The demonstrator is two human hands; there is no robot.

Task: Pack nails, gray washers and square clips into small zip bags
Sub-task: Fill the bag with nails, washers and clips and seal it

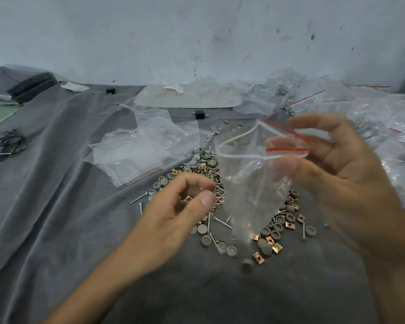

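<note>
My right hand (332, 164) holds a small clear zip bag (250, 174) with a red strip, its mouth spread open by thumb and fingers. The bag hangs over a heap of nails, gray washers and brass square clips (276, 228) on the gray cloth. My left hand (185, 206) hovers just left of the bag, thumb and forefinger pinched on several nails (220, 191) whose tips point at the bag's side. Gray washers (220, 246) and square clips (258, 257) lie loose at the heap's near edge.
A stack of empty zip bags (145, 146) lies behind the heap to the left. Many clear bags (372, 108) pile up at the right. A pale flat board (187, 97) sits by the wall, black cords (8, 141) at far left.
</note>
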